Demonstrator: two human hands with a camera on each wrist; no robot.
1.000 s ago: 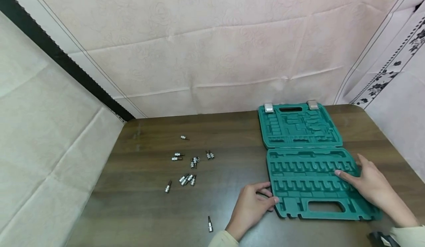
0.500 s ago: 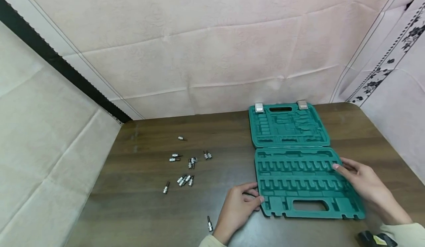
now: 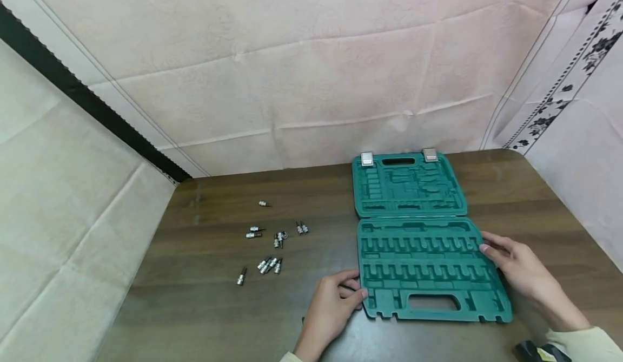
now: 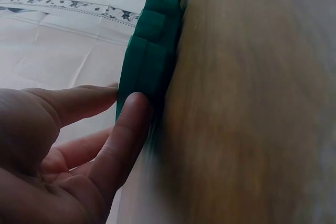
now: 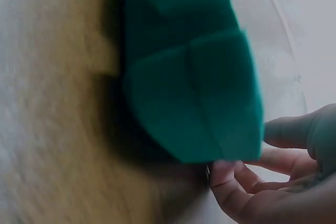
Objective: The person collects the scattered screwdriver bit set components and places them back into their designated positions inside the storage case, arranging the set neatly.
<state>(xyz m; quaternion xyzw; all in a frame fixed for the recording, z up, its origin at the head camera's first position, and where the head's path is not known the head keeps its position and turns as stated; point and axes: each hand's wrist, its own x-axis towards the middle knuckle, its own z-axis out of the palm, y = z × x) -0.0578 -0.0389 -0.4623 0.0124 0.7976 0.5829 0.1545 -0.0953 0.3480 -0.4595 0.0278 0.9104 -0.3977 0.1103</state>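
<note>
An opened green plastic socket case [image 3: 423, 285] lies flat on the table, its moulded recesses holding nothing. My left hand [image 3: 328, 310] grips the left edge near the front corner, thumb on the rim. On the opposite edge my right hand [image 3: 523, 267] holds the case, thumb above. In the right wrist view, fingertips [image 5: 226, 174] reach under the green wall [image 5: 194, 98]. The left wrist view has the left fingers [image 4: 123, 140] against the case's side [image 4: 142, 72]. Several silver bit sockets [image 3: 265, 265] lie loose to the left.
The brown wooden table [image 3: 204, 308] meets a pale cloth backdrop [image 3: 311, 102] at the back. A lone bit socket [image 3: 241, 276] lies at the left of the group. At the bottom right is a black object [image 3: 540, 352] by the right sleeve.
The case has slid left across the table, both hands travelling with it. The right thumb has shifted from over the recesses to the right rim. The view has shifted slightly.
</note>
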